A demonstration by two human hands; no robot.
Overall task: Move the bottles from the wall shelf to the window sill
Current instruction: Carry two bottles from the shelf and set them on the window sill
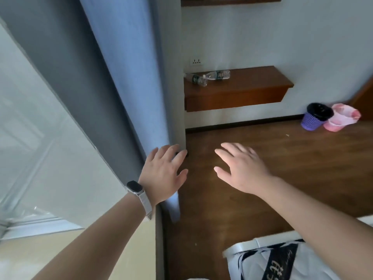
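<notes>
Two clear plastic bottles (209, 77) lying on sides on wall shelf (250, 85), near its left end. Judged light, thin-walled, slippery; best gripped round mid-body. Left hand (163, 174) and right hand (241, 168) spread, nothing held, well short of shelf.

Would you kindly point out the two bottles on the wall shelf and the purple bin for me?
Left bottle (197, 79): head view, on its labelled middle.
Right bottle (219, 74): head view, on its labelled middle.
Purple bin (311, 122): head view, on its latticed side wall.
</notes>
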